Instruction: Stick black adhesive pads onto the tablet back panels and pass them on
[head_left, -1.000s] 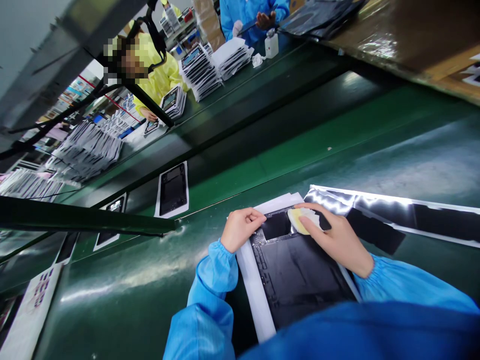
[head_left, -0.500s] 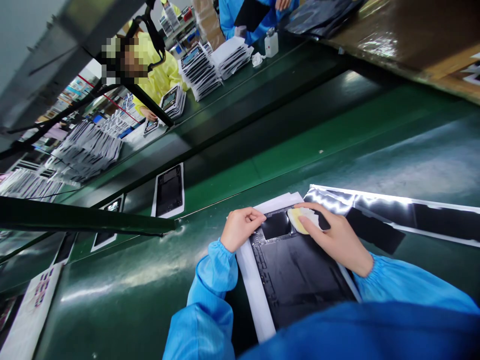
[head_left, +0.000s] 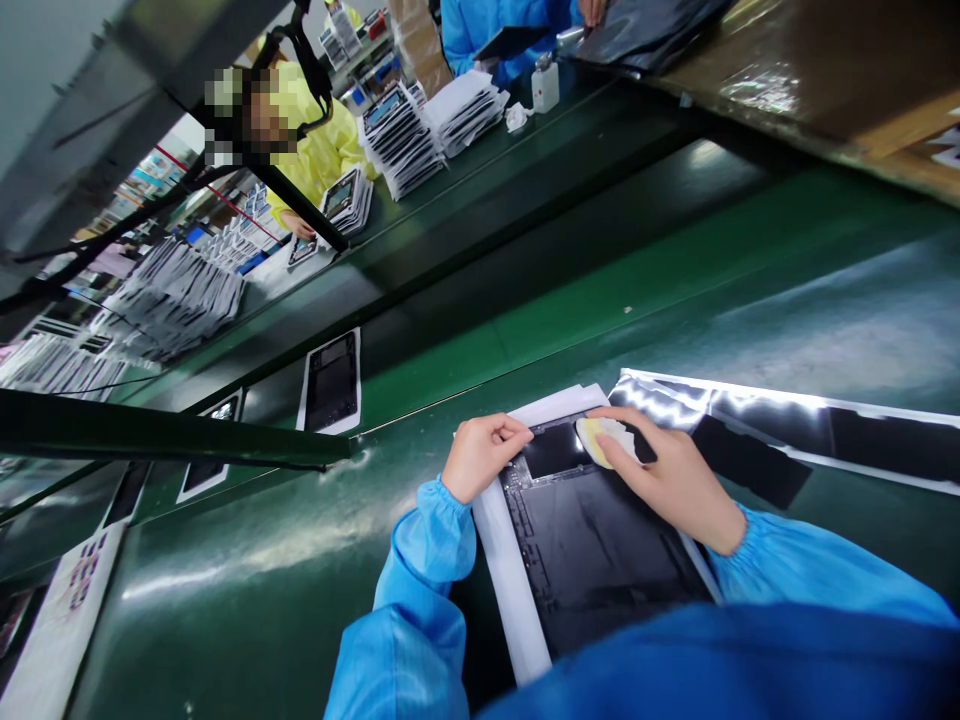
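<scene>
A black flat panel (head_left: pixel 592 550) lies on a white foam sheet (head_left: pixel 510 580) on the green bench in front of me. My left hand (head_left: pixel 480 455) is curled, with its fingertips gripping the panel's top left corner. My right hand (head_left: pixel 671 480) presses a small yellowish-white cloth (head_left: pixel 604 438) flat against the panel's top edge, fingers together on it. Both arms wear blue sleeves.
A glossy black strip (head_left: pixel 787 425) lies to the right of the panel. Panels on white sheets (head_left: pixel 330 382) ride the green conveyor belt beyond. Across it, a person in yellow (head_left: pixel 315 140) and one in blue (head_left: pixel 487 30) work among stacks of parts (head_left: pixel 401 140). A white bottle (head_left: pixel 545 85) stands there.
The panels on the conveyor have drifted left. My right hand with the cloth has shifted slightly on the panel's top edge. The person in blue has moved a dark sheet.
</scene>
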